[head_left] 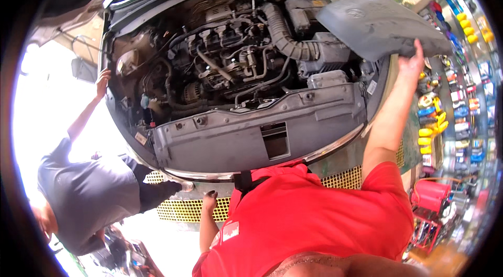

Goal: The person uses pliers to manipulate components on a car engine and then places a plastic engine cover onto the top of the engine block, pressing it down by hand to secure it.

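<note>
My right hand [412, 62] grips the lower edge of a grey plastic engine cover [377, 25], its thumb up on the near face. The cover is lifted over the right side of the engine bay and reaches past the fender. Low in front of the car, beside my body, hangs my left hand [209, 202]. Its fingers are curled, with something dark at them that is too small to make out. Between the two lies the uncovered engine [230, 52], its hoses and pipes showing. A ribbed air intake hose [283, 33] bends down to the black air filter box [331, 52].
At the left, a co-worker [89, 193] in grey rests a hand on the fender. The front panel [230, 135] of the car runs before me, above a yellow floor grating [183, 210]. Shelves of goods [461, 120] and a red machine [432, 196] stand right.
</note>
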Available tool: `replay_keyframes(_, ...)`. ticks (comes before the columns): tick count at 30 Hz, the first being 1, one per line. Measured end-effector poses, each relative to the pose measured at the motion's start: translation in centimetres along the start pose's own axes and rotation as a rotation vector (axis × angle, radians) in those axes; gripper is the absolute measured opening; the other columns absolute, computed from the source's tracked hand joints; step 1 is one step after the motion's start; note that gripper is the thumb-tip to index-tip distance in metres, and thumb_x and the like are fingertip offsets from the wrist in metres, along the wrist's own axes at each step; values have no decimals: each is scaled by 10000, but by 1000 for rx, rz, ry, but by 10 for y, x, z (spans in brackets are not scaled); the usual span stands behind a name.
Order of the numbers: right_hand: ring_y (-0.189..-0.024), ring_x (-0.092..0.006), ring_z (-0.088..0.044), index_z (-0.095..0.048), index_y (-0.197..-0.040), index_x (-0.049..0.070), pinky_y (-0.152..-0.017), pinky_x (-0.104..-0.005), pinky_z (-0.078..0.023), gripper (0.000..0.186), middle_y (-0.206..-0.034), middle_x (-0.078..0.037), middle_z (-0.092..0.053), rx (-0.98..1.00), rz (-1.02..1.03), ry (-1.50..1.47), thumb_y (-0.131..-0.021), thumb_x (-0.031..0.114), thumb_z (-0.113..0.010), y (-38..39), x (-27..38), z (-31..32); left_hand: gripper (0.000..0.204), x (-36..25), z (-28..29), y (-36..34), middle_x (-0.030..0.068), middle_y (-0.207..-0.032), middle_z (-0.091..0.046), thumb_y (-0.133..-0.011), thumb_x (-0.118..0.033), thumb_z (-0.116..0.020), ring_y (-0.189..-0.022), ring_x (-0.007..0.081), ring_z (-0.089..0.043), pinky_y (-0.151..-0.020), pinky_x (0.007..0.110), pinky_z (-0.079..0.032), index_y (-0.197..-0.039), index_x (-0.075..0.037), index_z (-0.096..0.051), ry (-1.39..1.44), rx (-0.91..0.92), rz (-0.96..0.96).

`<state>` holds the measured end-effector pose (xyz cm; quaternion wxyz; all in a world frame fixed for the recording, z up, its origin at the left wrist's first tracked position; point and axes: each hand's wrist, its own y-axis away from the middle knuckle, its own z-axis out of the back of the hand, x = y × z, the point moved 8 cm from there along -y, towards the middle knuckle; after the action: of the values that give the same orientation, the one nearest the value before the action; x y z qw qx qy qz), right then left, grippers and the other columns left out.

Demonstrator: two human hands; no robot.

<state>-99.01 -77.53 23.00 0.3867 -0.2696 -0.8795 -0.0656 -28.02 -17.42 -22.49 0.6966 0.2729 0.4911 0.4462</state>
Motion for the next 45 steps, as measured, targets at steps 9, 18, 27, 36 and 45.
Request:
replay_keyframes(9, -913, -307, -644, -603, -1085, 12, -820, -405, -535, 307, -1065, -140, -654, -15, -38, 114, -790, 22, -688, 9, 80, -157, 412, -206, 4, 114, 84, -938, -667, -965, -329, -560, -778, 150, -637, -653, 313, -540, -1188, 15, -596, 98, 535, -371)
replay_keyframes(18, -1012, -292, -635, -599, -1155, -18, -958, -403, -473, 344, -1108, -156, -662, 271, -73, 339, -945, 248, -538, 143, 133, -239, 727, -468, 116, 120, 161, -1380, -463, -924, -445, -591, -1180, 277, -518, -881, 409, -487, -1439, -11, -318, 893, 442, -985)
replay_keyframes(27, -1009, -262, -638, -598, -1181, -12, -891, -339, -499, 353, -1096, -169, -665, 674, -576, 129, -939, 240, -552, 133, -34, -298, 367, -562, 236, 88, 101, -1106, -604, -924, -275, -523, -1072, 267, -571, -886, 381, -464, -1240, -89, -543, 1389, 456, -1257)
replay_keyframes(36, -674, -222, -578, -629, -1071, 47, -553, -254, -545, 284, -1336, -299, -420, 441, -1049, -300, -906, 258, -536, 163, -193, -322, 395, -574, 309, 138, 119, -1110, -619, -886, -73, -539, -942, 201, -627, -626, 314, -558, -1279, -45, -505, 971, 51, -1250)
replay_keyframes(45, -717, -244, -579, -636, -1033, 56, -513, -258, -502, 319, -917, -134, -646, 521, -966, 40, -874, 326, -572, 113, -301, -304, 433, -618, 341, 72, 140, -1135, -617, -881, -45, -544, -969, 192, -608, -794, 259, -499, -1300, 49, -487, 893, -9, -1325)
